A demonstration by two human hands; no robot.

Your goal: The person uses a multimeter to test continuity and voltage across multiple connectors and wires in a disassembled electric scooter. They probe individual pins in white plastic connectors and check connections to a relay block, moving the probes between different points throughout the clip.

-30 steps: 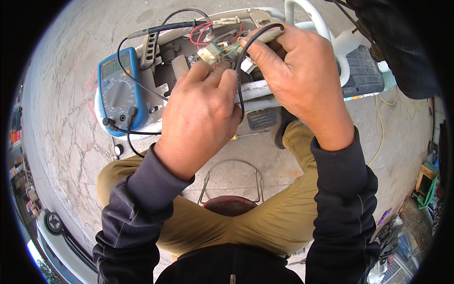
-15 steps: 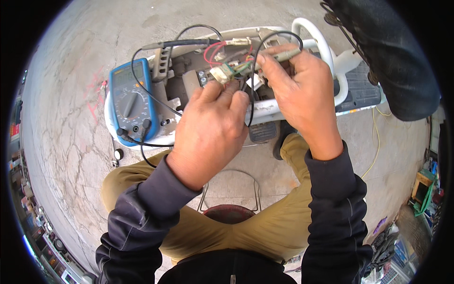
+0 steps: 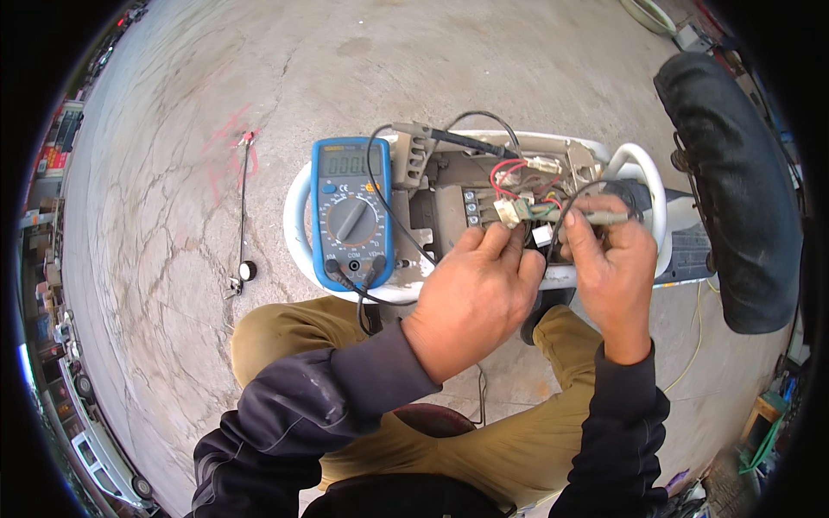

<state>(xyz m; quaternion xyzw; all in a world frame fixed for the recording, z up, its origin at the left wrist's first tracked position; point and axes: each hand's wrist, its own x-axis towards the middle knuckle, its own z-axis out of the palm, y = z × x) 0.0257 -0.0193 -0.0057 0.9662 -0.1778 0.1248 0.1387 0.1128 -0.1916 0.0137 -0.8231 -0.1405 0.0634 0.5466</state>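
Observation:
My left hand (image 3: 479,285) pinches a small white wire connector (image 3: 508,213) over the open body of a white-framed vehicle (image 3: 654,177). My right hand (image 3: 611,263) grips a grey test probe (image 3: 609,217) between thumb and fingers, pointing left at the connector's wires; whether its tip touches is too small to tell. A blue-edged multimeter (image 3: 350,216), its display lit, rests at the frame's left end. Black leads run from its lower sockets. Beyond my hands, a black rod-like probe or cable (image 3: 471,142) reaches toward another white connector (image 3: 544,164) with red wires.
At the right a black padded seat (image 3: 734,190) stands tilted up beside the frame. A thin rod with a round black-and-white end (image 3: 247,271) lies on the cracked concrete floor to the left. Between my legs shows a dark red round thing (image 3: 434,420).
The whole scene has shifted right and somewhat down in view, bringing more floor and the seat into sight. Both hands keep their hold on the connector and probe. The multimeter's reading has changed.

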